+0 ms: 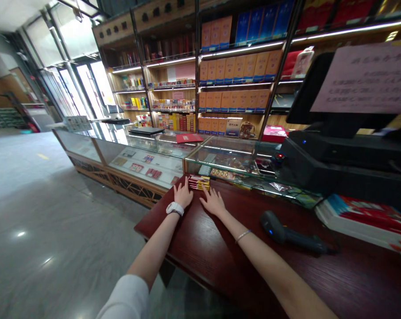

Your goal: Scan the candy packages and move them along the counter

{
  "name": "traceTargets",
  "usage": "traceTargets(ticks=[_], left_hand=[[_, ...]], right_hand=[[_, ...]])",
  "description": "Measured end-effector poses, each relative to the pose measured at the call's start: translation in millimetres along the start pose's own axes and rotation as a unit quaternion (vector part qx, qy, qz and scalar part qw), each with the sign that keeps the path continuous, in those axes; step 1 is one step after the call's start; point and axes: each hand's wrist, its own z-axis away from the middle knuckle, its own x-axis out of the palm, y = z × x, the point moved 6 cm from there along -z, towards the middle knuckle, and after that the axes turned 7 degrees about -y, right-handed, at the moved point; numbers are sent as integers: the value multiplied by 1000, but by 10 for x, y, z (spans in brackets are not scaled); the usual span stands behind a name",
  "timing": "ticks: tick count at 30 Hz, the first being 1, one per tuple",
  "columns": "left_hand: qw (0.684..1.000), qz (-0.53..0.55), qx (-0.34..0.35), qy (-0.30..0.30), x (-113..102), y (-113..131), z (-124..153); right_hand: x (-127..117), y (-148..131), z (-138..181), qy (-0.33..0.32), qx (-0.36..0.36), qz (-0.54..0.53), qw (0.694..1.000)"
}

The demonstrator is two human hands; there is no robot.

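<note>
At the far edge of the dark red wooden counter (pixel 207 239) lies a small group of red and yellow packets (pixel 198 181), side by side against the glass case. My left hand (pixel 183 195), with a white watch on its wrist, rests at their left end, fingers stretched out. On the near right side, my right hand (pixel 214 201) has its fingers spread, and one fingertip touches or nearly touches the packets. Neither hand is wrapped around anything. Print on the packets is too small to read.
A black barcode scanner (pixel 291 235) lies on the counter to the right. Behind it are a stack of red and white printed papers (pixel 363 221) and a black monitor (pixel 315 88). Beyond the counter stands a glass display case (pixel 227 153) with a red folder (pixel 189 138) on top.
</note>
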Motion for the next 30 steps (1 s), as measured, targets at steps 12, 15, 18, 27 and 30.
traceTargets(ticks=[12,15,18,27,30], left_hand=[[992,-100,79,-16,81,472,1047],[989,-116,92,-18,169,570,1318],[988,-123,96,-21,265,656,1532],[992,-101,61,-38,388,777,1713],[994,-93,52,-32,378,773,1669]], right_hand=[[5,161,1056,-11,-13,-2,1000],[23,239,1296,-16,-21,0,1000],[46,325,1470,-19,-26,0,999],[53,433,1531,-27,-33,-2,999],[42,442,1463,-26,-37,-7,999]])
